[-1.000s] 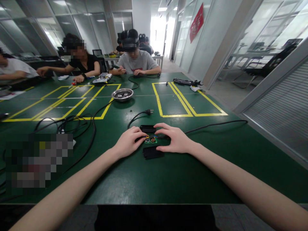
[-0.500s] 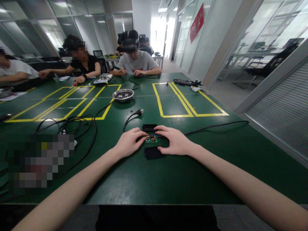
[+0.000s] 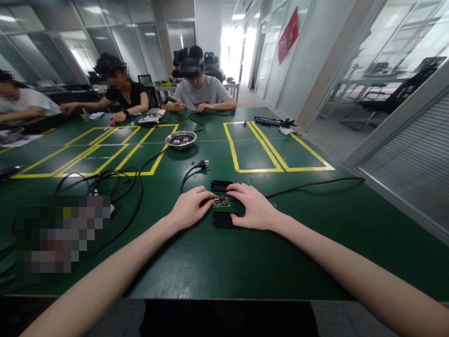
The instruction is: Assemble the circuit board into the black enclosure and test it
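A small green circuit board [image 3: 222, 202] with ring-shaped coils lies between two black plastic case halves. One case half [image 3: 219, 186] is just beyond the board, the other case half [image 3: 221, 220] on the near side. My left hand [image 3: 191, 206] pinches the board's left end between thumb and fingers. My right hand [image 3: 254, 206] is spread in a C shape at the right of the board. Its thumb touches the near case half's right edge, and its fingertips are by the far half and the board's right end. The right hand partly covers the wires there.
A black plug [image 3: 203, 164] on a cord lies beyond my left hand. A metal bowl [image 3: 181, 140] holds small metal parts. Coiled black cables [image 3: 101, 180] and a blurred-out object [image 3: 63, 234] lie left. A black cord [image 3: 315, 184] runs right. Co-workers sit across the table.
The near case half has shifted slightly toward the board, with my right thumb at its edge. My left hand keeps its pinch. The whole view has moved a little.
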A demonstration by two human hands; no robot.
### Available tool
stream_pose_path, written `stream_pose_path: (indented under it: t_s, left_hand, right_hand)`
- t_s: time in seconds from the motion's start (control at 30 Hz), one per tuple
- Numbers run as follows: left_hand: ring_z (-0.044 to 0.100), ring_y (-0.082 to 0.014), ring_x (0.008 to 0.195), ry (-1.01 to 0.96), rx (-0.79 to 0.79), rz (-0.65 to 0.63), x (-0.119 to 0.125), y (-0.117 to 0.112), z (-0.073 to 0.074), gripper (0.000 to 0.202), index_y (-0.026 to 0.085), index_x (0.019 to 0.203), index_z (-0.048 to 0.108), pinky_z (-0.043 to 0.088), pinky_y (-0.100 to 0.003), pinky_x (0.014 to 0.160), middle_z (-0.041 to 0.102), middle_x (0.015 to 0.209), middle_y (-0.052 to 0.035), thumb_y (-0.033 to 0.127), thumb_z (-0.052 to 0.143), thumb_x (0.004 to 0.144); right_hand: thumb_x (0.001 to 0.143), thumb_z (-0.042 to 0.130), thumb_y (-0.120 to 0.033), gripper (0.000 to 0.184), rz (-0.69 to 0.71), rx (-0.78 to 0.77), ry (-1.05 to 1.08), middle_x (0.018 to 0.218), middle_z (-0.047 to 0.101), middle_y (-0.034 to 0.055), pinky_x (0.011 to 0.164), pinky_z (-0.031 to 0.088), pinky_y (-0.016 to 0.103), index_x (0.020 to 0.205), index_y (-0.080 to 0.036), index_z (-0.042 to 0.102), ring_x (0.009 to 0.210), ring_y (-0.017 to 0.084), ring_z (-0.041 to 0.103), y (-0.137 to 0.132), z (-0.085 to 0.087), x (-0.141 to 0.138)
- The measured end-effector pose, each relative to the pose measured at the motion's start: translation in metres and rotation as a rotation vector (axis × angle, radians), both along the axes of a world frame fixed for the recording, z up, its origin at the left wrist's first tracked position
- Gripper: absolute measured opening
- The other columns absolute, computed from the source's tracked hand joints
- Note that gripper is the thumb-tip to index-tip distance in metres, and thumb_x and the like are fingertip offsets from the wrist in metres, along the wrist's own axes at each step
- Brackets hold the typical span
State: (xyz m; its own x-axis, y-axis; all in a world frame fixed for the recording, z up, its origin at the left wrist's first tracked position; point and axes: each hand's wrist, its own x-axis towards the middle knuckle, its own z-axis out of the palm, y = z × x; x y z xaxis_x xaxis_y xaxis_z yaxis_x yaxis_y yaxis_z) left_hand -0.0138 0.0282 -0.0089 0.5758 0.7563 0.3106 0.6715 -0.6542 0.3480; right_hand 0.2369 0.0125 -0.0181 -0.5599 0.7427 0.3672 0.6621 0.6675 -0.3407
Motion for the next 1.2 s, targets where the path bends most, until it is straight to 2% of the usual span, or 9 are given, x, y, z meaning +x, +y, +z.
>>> stream_pose_path:
  t_s: [0.37, 0.5, 0.6, 0.67, 0.73, 0.83, 0.9, 1.03, 1.2]
  left_hand:
    - [0.067, -0.0169, 0.082, -0.003, 0.003, 0.012, 0.002, 0.001, -0.003, 0.022, 0.022, 0.11, 0.075, 0.055, -0.028, 0.078, 0.069, 0.098, -0.0041, 0.028, 0.056, 0.101]
    - [0.067, -0.0173, 0.081, 0.011, 0.02, 0.026, 0.003, 0.002, -0.002, 0.022, 0.022, 0.106, 0.076, 0.054, -0.028, 0.075, 0.07, 0.096, -0.0043, 0.032, 0.057, 0.101]
    - [0.067, -0.0166, 0.077, 0.024, 0.025, 0.04, 0.001, 0.001, 0.002, 0.022, 0.022, 0.1, 0.076, 0.052, -0.026, 0.07, 0.07, 0.09, -0.0031, 0.034, 0.058, 0.101]
    - [0.066, -0.0156, 0.073, 0.012, 0.03, 0.041, -0.001, -0.001, 0.006, 0.023, 0.022, 0.097, 0.075, 0.05, -0.025, 0.066, 0.071, 0.088, -0.0025, 0.035, 0.058, 0.101]
    - [0.064, -0.0143, 0.069, -0.028, 0.042, 0.036, -0.003, -0.004, 0.011, 0.023, 0.021, 0.096, 0.075, 0.048, -0.025, 0.064, 0.072, 0.088, -0.0026, 0.036, 0.058, 0.101]
    - [0.063, -0.0132, 0.065, -0.109, 0.041, -0.033, -0.006, -0.012, 0.02, 0.025, 0.019, 0.098, 0.074, 0.047, -0.024, 0.061, 0.073, 0.085, -0.0027, 0.033, 0.054, 0.101]
    - [0.063, -0.0125, 0.064, -0.141, 0.036, -0.084, -0.007, -0.016, 0.024, 0.026, 0.019, 0.093, 0.073, 0.046, -0.024, 0.061, 0.072, 0.082, -0.0026, 0.027, 0.05, 0.1]
    - [0.062, -0.0121, 0.062, -0.14, -0.007, -0.174, -0.009, -0.019, 0.025, 0.019, 0.018, 0.086, 0.072, 0.046, -0.023, 0.06, 0.071, 0.077, -0.0017, 0.024, 0.054, 0.092]
    - [0.06, -0.0112, 0.059, -0.098, -0.105, -0.228, -0.011, -0.016, 0.022, 0.017, 0.017, 0.085, 0.071, 0.045, -0.021, 0.057, 0.07, 0.073, -0.0017, 0.023, 0.055, 0.088]
  right_hand:
    - [0.076, 0.075, -0.034, 0.044, 0.006, 0.01, 0.123, 0.128, 0.065, 0.0143, 0.103, 0.053, 0.056, 0.117, -0.019, 0.071, 0.112, 0.033, 0.063, 0.009, -0.004, 0.0]
    - [0.086, 0.067, -0.032, 0.031, -0.016, 0.0, 0.193, 0.128, 0.062, 0.0127, 0.103, 0.054, 0.049, 0.115, -0.021, 0.067, 0.118, 0.029, 0.063, 0.01, -0.004, 0.007]
    - [0.089, 0.06, -0.027, 0.008, -0.023, -0.004, 0.139, 0.113, 0.064, 0.0103, 0.093, 0.057, 0.043, 0.095, -0.022, 0.065, 0.104, 0.025, 0.066, 0.013, -0.001, 0.016]
    - [0.089, 0.061, -0.026, 0.007, -0.008, 0.025, 0.105, 0.107, 0.064, 0.0097, 0.086, 0.056, 0.04, 0.084, -0.022, 0.061, 0.097, 0.024, 0.065, 0.014, 0.004, 0.022]
    - [0.09, 0.059, -0.026, 0.008, 0.003, 0.07, 0.111, 0.101, 0.065, 0.0086, 0.079, 0.055, 0.035, 0.083, -0.022, 0.059, 0.09, 0.022, 0.065, 0.012, 0.01, 0.026]
    - [0.092, 0.056, -0.026, 0.008, 0.037, 0.144, 0.109, 0.08, 0.066, 0.0027, 0.063, 0.048, 0.029, 0.087, -0.022, 0.06, 0.068, 0.017, 0.063, 0.006, 0.02, 0.031]
    - [0.091, 0.055, -0.026, 0.009, 0.08, 0.182, 0.084, 0.069, 0.065, -0.0005, 0.057, 0.042, 0.027, 0.087, -0.021, 0.062, 0.057, 0.014, 0.059, 0.002, 0.025, 0.033]
    - [0.089, 0.055, -0.025, 0.011, 0.159, 0.151, 0.033, 0.064, 0.064, -0.0019, 0.054, 0.038, 0.025, 0.082, -0.021, 0.062, 0.05, 0.012, 0.055, -0.003, 0.031, 0.036]
    - [0.087, 0.055, -0.025, 0.011, 0.186, 0.08, -0.003, 0.06, 0.062, -0.0028, 0.053, 0.035, 0.023, 0.08, -0.02, 0.063, 0.049, 0.011, 0.053, -0.003, 0.029, 0.034]
